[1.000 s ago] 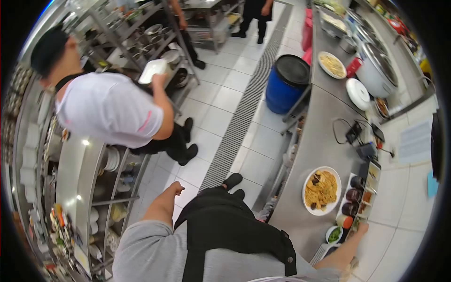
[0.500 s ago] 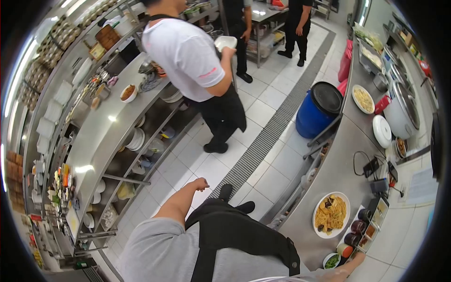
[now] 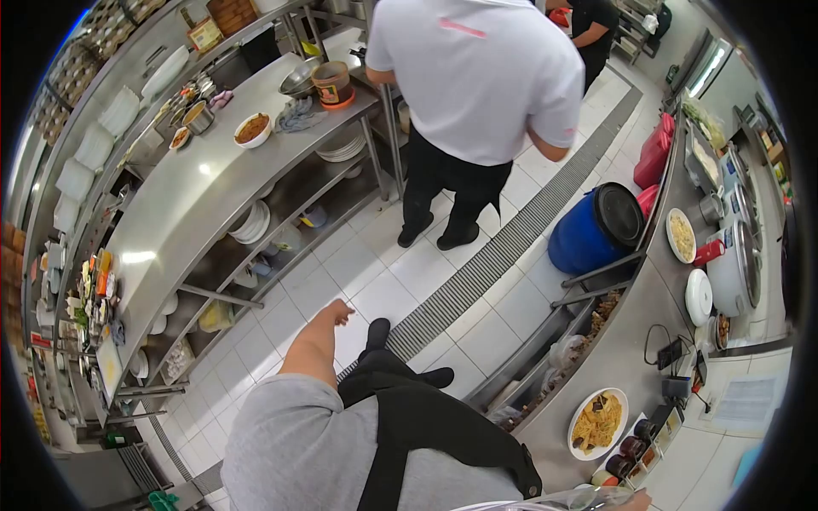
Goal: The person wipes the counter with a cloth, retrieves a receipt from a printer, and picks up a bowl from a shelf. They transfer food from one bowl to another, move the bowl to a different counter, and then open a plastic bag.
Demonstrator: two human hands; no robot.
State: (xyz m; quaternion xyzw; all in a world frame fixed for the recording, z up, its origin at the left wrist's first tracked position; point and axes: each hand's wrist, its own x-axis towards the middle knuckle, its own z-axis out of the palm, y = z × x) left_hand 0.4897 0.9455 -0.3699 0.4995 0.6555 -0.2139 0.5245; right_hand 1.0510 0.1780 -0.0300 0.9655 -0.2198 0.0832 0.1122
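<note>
My left hand (image 3: 342, 312) hangs over the floor to the left of my shoes, holding nothing, its fingers loosely bent and slightly apart. At the bottom right edge, my right hand (image 3: 637, 501) shows only in part beside the condiment jars; its fingers are hidden. Close by, an oval plate of noodles (image 3: 598, 423) rests on the right steel counter (image 3: 545, 460). Dark-topped jars (image 3: 632, 448) stand in a row between that plate and the wall. A clear curved edge crosses the bottom of the view.
A person in a white shirt (image 3: 477, 77) stands ahead with their back to me. Another person in black (image 3: 592, 34) is farther back. A blue barrel (image 3: 588, 230) stands by the right counter. The left counter (image 3: 187, 204) holds a bowl of brown food (image 3: 253, 130). A floor grate runs between.
The person in white has turned their back and appears farther right; the white container they held is out of sight. My view has shifted. My left hand appears slightly higher and farther left.
</note>
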